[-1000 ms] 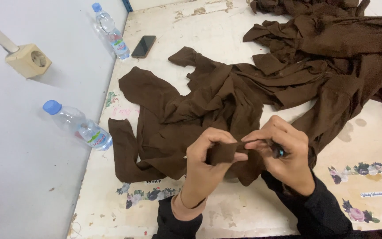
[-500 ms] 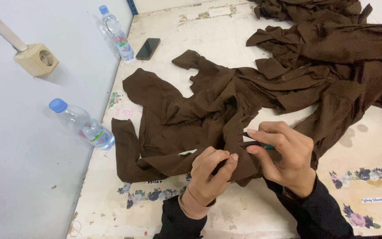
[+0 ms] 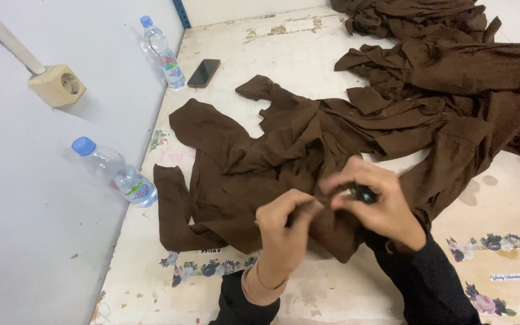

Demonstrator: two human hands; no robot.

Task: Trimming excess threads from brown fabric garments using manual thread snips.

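A crumpled dark brown garment (image 3: 260, 162) lies spread across a worn white table (image 3: 308, 54). My left hand (image 3: 284, 232) pinches a fold of this brown fabric near the table's front edge. Close beside it, my right hand (image 3: 380, 207) grips a small dark tool (image 3: 363, 193) with a teal part, its tip at the same fold. Both wrists are in black sleeves. The hands are slightly blurred and hide the spot on the fabric between them.
More brown garments (image 3: 452, 66) are piled at the back right. A black phone (image 3: 203, 73) and a plastic water bottle (image 3: 162, 53) lie at the back left; a second bottle (image 3: 115, 173) lies at the left edge. A beige wall socket (image 3: 60, 85) sits on the wall.
My hands shifted down and slightly right over the fabric, then closed together again on the fold. The view tilted a little. The garment and bottles stayed put.
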